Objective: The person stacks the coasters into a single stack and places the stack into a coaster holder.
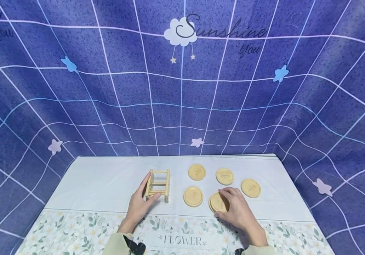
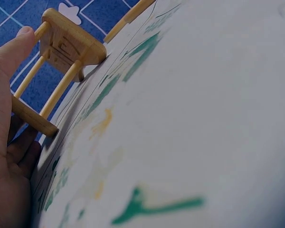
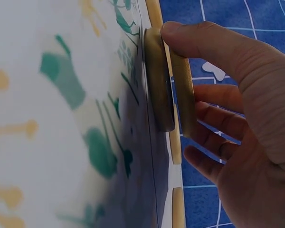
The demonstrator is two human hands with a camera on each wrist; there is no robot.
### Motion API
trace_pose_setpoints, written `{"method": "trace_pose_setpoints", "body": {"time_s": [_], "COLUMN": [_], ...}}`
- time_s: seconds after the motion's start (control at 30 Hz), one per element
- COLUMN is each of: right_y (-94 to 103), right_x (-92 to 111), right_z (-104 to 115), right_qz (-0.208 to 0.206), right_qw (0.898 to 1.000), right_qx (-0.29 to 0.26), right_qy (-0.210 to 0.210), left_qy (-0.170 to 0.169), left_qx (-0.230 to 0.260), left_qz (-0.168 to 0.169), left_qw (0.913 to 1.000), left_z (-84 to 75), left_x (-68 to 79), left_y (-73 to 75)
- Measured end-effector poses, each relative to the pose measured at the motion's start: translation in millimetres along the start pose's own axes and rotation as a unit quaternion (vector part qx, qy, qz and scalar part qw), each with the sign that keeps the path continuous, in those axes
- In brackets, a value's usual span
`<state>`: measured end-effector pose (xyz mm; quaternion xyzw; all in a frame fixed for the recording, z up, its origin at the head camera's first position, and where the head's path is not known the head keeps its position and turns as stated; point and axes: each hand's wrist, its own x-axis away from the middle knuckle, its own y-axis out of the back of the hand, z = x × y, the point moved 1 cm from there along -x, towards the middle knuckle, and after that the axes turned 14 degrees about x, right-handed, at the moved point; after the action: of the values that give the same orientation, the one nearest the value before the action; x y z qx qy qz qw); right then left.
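A small wooden coaster rack (image 1: 167,186) with two end panels joined by dowels stands left of centre. My left hand (image 1: 138,206) grips it around the left panel, thumb at the near side; the left wrist view shows the thumb against a dowel of the rack (image 2: 71,40). On the right, my right hand (image 1: 239,210) pinches a round wooden coaster (image 1: 220,202) between thumb and fingers. Under it lies another coaster (image 3: 156,80), with a narrow gap between the two in the right wrist view. Part of the held coaster is hidden by the fingers.
Further round coasters lie flat on the white cloth: one at back centre (image 1: 197,172), one beside it (image 1: 224,176), one far right (image 1: 250,188) and one between my hands (image 1: 193,196). A floral printed strip (image 1: 83,230) runs along the front. Blue grid curtain (image 1: 182,117) surrounds the table.
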<state>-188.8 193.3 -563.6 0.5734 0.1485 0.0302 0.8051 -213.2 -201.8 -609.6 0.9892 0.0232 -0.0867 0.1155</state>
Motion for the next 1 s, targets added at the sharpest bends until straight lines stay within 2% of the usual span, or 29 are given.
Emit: {"method": "trace_pose_setpoints", "body": {"time_s": [1.0], "right_y": [-7.1], "right_x": [-0.8], "right_z": [-0.9], "right_qz": [0.013], "right_qw": [1.000], "right_qx": [-0.007], "right_qy": [0.005], "left_qy": [0.002], "left_qx": [0.006], "left_qz": [0.003], "left_qw": [1.0000], "left_z": [1.2], "left_x": [0.2], "left_y": [-0.6]}}
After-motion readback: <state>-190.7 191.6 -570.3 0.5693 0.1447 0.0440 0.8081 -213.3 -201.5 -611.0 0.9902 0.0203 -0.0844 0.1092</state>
